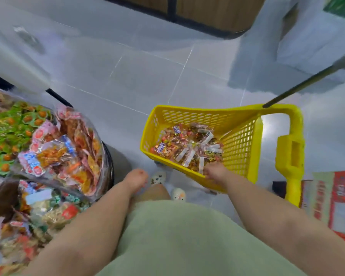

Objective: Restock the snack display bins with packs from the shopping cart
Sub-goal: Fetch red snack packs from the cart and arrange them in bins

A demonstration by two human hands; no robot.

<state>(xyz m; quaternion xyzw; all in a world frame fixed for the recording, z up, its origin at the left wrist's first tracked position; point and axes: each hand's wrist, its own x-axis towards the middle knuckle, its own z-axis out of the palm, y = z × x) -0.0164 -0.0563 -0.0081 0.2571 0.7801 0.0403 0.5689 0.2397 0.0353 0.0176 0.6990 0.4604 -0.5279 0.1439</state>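
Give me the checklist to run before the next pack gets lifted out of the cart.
1. Packs left in the yellow cart: ok, a pile lies on its floor.
2. Right hand at the pile: ok, it reaches over the near rim onto the packs.
3. Right hand's grip on a pack: cannot tell, the fingers are blurred.
4. Left hand free: ok, it hangs between cart and bins, holding nothing.
5. Room in the nearest display bin: cannot tell, snacks already heap high in it.
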